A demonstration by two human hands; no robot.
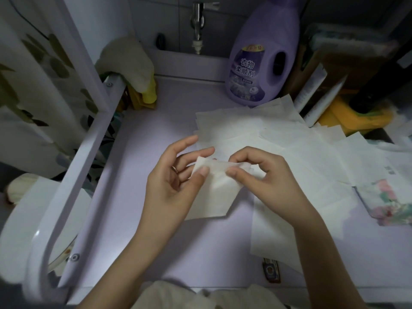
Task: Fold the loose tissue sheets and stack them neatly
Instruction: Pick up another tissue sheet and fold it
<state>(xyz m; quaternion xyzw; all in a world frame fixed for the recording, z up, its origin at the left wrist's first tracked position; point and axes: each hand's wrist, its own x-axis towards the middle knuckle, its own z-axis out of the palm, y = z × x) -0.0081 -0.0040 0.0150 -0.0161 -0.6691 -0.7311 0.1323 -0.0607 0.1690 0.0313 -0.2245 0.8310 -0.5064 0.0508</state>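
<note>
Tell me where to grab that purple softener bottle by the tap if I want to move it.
Take the purple softener bottle by its moulded handle, the bar beside the oval cut-out on its right side. It stands upright, so reaching in from the right with the right hand, fingers through the hole, looks easiest.

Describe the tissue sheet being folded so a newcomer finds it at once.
Start at the tall purple bottle at the back of the tabletop; loose sheets fan out before it. Nearer the camera, the held sheet hangs between the left hand and right hand. It alone is pinched at its top edge; the others lie flat.
</note>
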